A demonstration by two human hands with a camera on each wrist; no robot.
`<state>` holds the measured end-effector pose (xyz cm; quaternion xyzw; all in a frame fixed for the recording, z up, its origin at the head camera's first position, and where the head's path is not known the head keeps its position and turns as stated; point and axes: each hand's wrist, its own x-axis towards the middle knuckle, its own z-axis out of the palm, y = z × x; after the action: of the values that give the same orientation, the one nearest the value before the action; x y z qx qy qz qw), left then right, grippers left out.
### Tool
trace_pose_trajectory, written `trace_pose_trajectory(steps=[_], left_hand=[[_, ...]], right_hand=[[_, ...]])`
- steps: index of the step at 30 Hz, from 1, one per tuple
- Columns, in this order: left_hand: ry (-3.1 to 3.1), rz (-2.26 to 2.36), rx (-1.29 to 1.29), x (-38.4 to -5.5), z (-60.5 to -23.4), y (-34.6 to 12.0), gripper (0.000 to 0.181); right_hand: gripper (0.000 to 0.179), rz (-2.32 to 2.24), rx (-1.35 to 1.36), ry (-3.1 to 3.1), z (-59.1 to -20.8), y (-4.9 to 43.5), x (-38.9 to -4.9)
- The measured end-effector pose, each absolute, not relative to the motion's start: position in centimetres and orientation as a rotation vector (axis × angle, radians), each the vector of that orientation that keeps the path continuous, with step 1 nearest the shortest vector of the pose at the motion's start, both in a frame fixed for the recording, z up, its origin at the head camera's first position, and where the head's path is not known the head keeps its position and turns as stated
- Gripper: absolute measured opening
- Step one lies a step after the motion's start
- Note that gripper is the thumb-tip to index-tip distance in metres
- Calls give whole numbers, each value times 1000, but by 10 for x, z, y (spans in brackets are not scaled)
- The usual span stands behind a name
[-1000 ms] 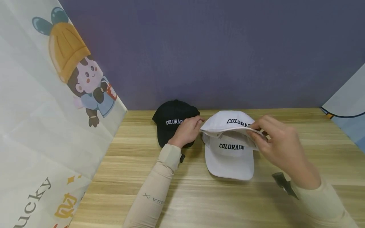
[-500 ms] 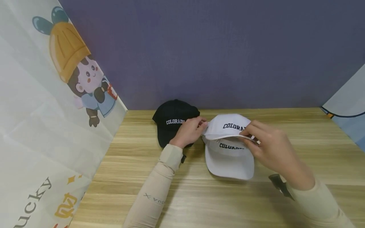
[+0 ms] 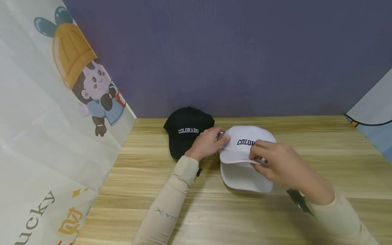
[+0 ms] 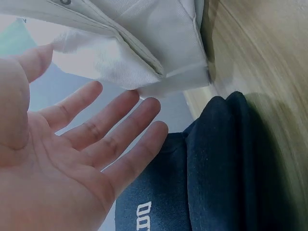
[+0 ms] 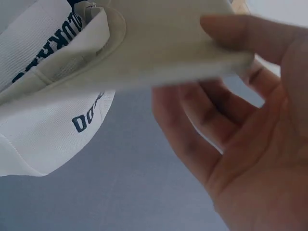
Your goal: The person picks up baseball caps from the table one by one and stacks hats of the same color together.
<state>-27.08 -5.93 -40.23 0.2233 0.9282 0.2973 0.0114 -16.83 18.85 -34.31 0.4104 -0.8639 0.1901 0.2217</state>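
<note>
An upper white cap lettered "COLORADO" sits over a lower white cap, whose brim shows beneath it. My right hand pinches the upper cap's brim between thumb and fingers, covering the end of the lettering. At that cap's left side is my left hand, its thumb against the white cloth in the head view. The left wrist view has this palm facing the camera, fingers extended and spread below the white fabric. A black cap stands just left, partly behind the left hand.
The caps are on a wood-grain table near a dark blue-grey back wall. A white sheet with a cartoon figure hangs at left. A dark cable curves at the right edge.
The upper white cap has come down and toward me, covering the lower cap's lettering. My right hand moved left and down with the brim. The left hand shifted slightly right.
</note>
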Motion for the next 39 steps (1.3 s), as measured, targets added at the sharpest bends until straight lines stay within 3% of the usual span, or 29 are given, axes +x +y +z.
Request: trace_pose_trajectory(steps=[25, 39], left_hand=[[2863, 859, 633, -267, -403, -52, 84], [2889, 805, 676, -267, -403, -48, 83]], right_hand=[[50, 380, 1226, -2855, -354, 193, -164], [55, 378, 1283, -2899, -363, 195, -165]])
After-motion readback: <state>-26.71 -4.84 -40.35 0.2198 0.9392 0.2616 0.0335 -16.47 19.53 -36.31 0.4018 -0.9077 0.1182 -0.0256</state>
